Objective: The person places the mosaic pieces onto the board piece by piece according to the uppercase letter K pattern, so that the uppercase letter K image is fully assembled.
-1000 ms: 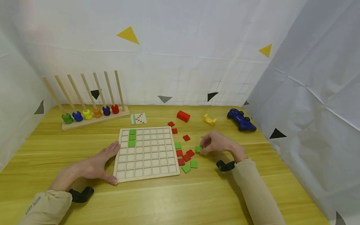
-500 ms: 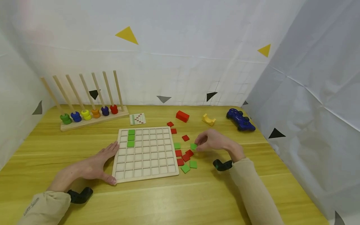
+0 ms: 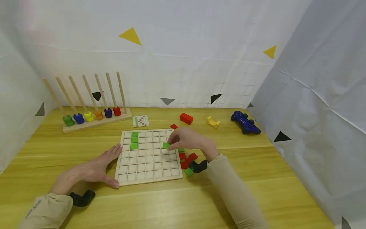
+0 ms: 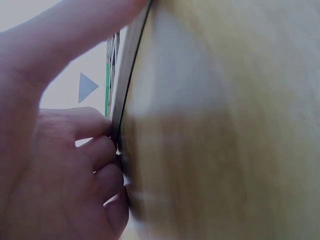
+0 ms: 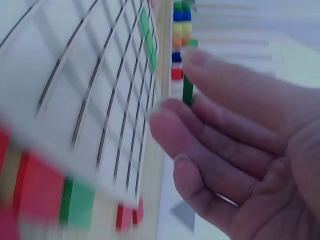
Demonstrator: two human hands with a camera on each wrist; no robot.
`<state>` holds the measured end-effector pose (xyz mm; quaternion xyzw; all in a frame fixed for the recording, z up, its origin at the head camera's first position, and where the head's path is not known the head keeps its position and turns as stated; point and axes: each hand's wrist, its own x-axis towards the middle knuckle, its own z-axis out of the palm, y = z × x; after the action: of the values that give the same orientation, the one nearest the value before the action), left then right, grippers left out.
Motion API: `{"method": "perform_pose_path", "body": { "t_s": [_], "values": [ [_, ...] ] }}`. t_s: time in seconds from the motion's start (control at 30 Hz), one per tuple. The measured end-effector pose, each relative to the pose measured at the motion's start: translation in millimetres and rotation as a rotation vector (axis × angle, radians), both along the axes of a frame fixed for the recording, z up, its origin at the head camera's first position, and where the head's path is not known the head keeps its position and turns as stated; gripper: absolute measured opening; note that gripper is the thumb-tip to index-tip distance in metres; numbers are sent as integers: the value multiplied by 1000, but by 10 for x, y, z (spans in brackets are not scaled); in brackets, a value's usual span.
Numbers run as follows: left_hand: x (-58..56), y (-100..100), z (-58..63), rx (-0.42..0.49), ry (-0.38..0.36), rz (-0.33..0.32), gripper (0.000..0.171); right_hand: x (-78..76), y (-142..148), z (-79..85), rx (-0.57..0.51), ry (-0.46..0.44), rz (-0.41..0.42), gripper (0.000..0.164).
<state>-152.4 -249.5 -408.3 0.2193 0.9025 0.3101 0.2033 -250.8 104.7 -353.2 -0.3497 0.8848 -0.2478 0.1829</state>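
A thin green square tile (image 3: 166,145) is pinched between the thumb and fingers of the right hand (image 3: 187,140), over the right part of a pale wooden grid board (image 3: 141,159); the right wrist view shows it raised off the surface. Three matching green square tiles (image 3: 134,140) fill the top three cells of the board's second column from the left. The left hand (image 3: 97,167) spreads its thumb and fingers wide, the thumb at the near left corner of the board and the fingertips at its left edge.

Just beside the board's right edge, partly under the right hand and wrist, lie loose red square tiles (image 3: 182,156) and loose green square tiles (image 3: 188,172). Near the far edge of the board, a small printed pattern card (image 3: 141,121) lies flat on the wood-grained table (image 3: 148,203). Left of it stands a wooden peg rack (image 3: 85,124) with coloured beads low on its pegs. Beyond the tiles sit a red rectangular block (image 3: 186,118), a yellow arched block (image 3: 213,122) and, farthest right, a blue game controller (image 3: 246,122).
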Motion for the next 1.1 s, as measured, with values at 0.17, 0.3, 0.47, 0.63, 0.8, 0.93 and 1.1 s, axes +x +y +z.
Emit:
{"method": "perform_pose_path", "body": {
  "t_s": [0.17,0.3,0.47,0.63,0.8,0.93,1.1],
  "values": [
    [-5,13,1,-4,-7,0,132,49,-385,12,5,25,23,20],
    [-8,13,-3,-3,-10,0,132,99,-639,37,10,62,40,22],
    [0,18,-15,-1,-7,-1,131,128,-862,7,-19,91,49,25],
    [6,36,-35,-22,1,-10,131,114,-979,-143,-42,61,71,29],
    [6,19,-34,-8,9,-4,131,115,-1069,-216,-31,104,50,25],
    [6,9,-17,1,5,-2,131,123,-1141,-261,-17,141,51,24],
    [8,6,5,-3,0,-1,132,123,-1186,-333,4,157,68,23]
  ]
}}
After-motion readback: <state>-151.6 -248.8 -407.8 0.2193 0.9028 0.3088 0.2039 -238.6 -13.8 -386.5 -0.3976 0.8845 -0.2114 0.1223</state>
